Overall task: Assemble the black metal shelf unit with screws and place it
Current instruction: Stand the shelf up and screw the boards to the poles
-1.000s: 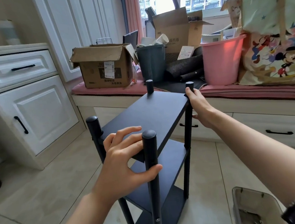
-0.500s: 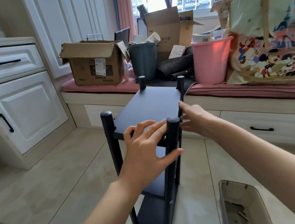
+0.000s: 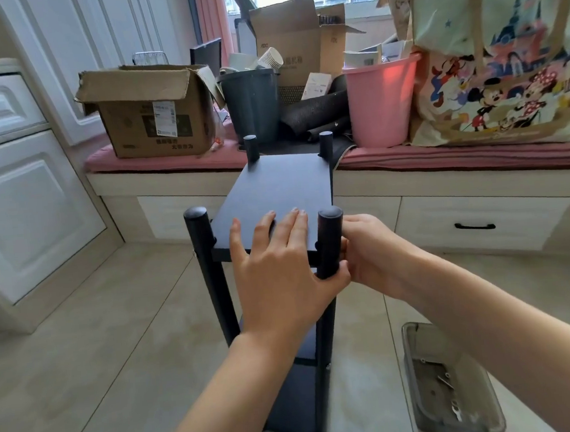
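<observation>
Shelf unit (image 3: 277,196) stands upright on the floor by the window seat. Left hand (image 3: 277,271): fingers flat on top, thumb hooking the near right post (image 3: 328,243). Right hand (image 3: 371,250) wraps that post. One-sided hold; a push could tip it.

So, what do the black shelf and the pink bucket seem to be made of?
Shelf: the task calls it metal; its matte black coating, flat boards and round posts fit that, though the boards could be coated wood. Bucket: probably thin plastic, since light glows through its smooth wall.
</observation>
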`<move>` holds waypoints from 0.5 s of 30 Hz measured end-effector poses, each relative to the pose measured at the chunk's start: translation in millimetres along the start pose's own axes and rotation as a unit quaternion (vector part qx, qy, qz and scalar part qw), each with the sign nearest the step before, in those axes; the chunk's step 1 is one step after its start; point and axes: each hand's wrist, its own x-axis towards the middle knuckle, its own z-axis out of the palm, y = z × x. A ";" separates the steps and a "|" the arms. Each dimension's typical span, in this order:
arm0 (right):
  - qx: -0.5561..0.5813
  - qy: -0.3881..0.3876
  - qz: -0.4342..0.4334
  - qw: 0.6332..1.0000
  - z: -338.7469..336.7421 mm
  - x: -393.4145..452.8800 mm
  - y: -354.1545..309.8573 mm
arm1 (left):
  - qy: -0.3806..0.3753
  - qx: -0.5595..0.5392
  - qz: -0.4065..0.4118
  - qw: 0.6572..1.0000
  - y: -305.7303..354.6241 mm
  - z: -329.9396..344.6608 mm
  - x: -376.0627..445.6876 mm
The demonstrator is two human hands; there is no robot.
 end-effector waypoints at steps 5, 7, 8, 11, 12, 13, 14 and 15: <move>-0.008 0.002 -0.004 1.000 -0.8 -3.8 1.8 | 0.013 0.010 -0.005 1.000 3.4 4.2 -0.3; -0.003 0.002 -0.003 1.000 -1.1 -3.5 3.4 | 0.021 0.009 -0.006 1.000 3.7 6.0 0.3; -0.002 0.000 -0.002 1.000 -1.6 -3.0 3.7 | 0.023 0.008 -0.004 1.000 3.6 6.9 0.6; -0.007 -0.012 0.000 1.000 -4.8 -1.1 5.3 | 0.027 -0.002 0.003 1.000 1.9 9.1 1.2; -0.009 -0.015 0.001 1.000 -6.2 0.0 5.8 | 0.031 -0.006 0.006 0.999 1.2 9.8 1.1; -0.011 -0.019 0.001 1.000 -7.6 1.3 6.1 | 0.035 -0.010 0.008 0.999 0.7 10.4 1.0; -0.013 -0.025 0.000 1.000 -9.5 2.2 6.3 | 0.039 -0.013 0.011 0.999 0.4 11.1 0.9; -0.016 -0.034 -0.002 0.999 -11.2 2.7 6.0 | 0.042 -0.016 0.012 0.999 0.3 11.5 1.2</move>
